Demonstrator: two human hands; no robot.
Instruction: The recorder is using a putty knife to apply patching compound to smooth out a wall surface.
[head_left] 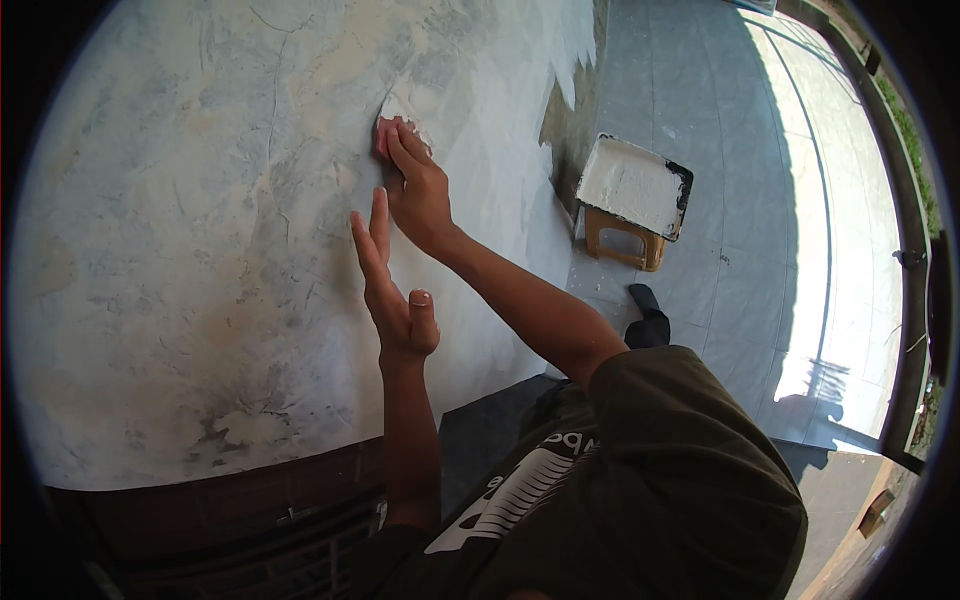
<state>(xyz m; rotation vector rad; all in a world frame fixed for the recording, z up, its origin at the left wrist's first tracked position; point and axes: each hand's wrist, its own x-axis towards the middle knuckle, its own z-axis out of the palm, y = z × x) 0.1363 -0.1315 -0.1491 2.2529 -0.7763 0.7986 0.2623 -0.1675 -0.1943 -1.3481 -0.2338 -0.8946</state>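
1. Head view: a mottled grey-and-cream wall (200, 250) fills the left and centre of the frame, its surface blotchy, with thin cracks running down it and a whiter coated patch (510, 60) toward the upper centre.
2. The right hand (418, 185) lies flat on the wall just above the middle of the frame, fingers together and pointing up-left; the fingertips (390, 130) press on a small white piece (400, 108) — whether a pad, a cloth or a lump of filler I cannot tell. The hand grips nothing: it pushes with open fingers.
3. The left hand (392, 295) is just below the right one, near it but apart from it, fingers straight and close together, thumb tucked alongside. Its edge is turned to the wall; it holds nothing, and whether it touches the surface I cannot tell.
4. Both bare forearms come up from the lower centre; a dark olive sleeve (680, 450) covers the right shoulder at lower right.
5. In the upper right, on the grey floor (760, 200), a tray of white paste (632, 185) sits on a small tan stool (622, 240) — well apart from both hands.
6. Along the bottom left, a dark brick band (230, 510) runs under the wall.
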